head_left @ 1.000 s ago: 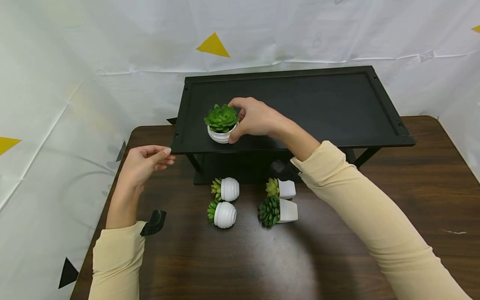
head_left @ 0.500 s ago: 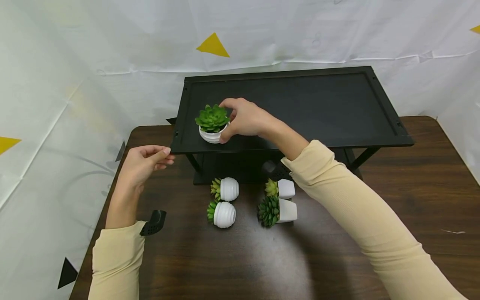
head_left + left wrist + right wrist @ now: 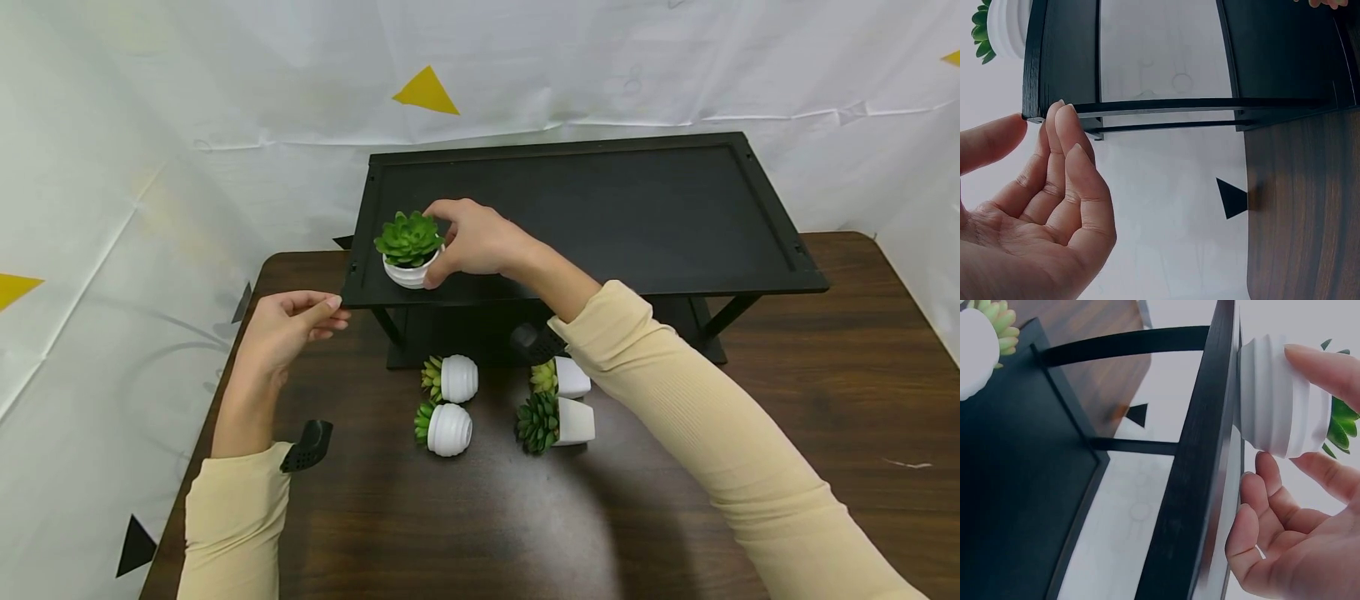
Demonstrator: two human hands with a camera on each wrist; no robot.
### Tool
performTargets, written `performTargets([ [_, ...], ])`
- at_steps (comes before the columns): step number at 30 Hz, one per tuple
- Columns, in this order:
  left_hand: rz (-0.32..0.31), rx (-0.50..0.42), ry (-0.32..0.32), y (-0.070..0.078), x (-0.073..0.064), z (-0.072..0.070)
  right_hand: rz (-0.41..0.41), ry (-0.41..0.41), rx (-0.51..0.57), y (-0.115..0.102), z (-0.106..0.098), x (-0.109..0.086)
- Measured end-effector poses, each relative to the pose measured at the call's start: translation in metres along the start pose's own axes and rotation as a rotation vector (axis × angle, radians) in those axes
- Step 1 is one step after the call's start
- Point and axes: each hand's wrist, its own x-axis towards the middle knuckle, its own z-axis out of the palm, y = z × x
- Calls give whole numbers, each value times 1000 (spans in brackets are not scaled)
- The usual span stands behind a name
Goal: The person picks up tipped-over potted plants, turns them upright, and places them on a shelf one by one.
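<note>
A green succulent in a ribbed white round pot (image 3: 408, 271) stands upright on the top board of a black shelf (image 3: 600, 217), near its left end. My right hand (image 3: 480, 237) grips this pot from the right; in the right wrist view the thumb and a finger span the pot (image 3: 1279, 394), with the other fingers curled below. At the shelf's front left corner my left hand (image 3: 288, 325) pinches the board edge between thumb and fingertips. The left wrist view shows that hand (image 3: 1054, 206) at the board's corner (image 3: 1034, 115).
Two round-potted succulents (image 3: 450, 429) lie sideways on the brown wooden table (image 3: 420, 533) before the shelf. To their right lie two succulents in square white pots (image 3: 575, 421). A lower black board sits under the top one. White sheeting (image 3: 300, 75) hangs behind.
My right hand has moved left along the top board with the potted succulent, closer to the left end. The left hand has stayed at the corner.
</note>
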Motion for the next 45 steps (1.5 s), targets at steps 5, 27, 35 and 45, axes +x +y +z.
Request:
performTargets([
  [5,2,-3,1,0,0,0,-6,-7,-10,0,0,0],
  [27,4,1,1,-1,2,-1,-32,33,32,3,-7,-15],
  [35,7,-2,1,-1,1,-1,-81,50,71,5,-9,-29],
  [45,4,1,-2,0,1,0,-104,56,97,12,-14,-45],
])
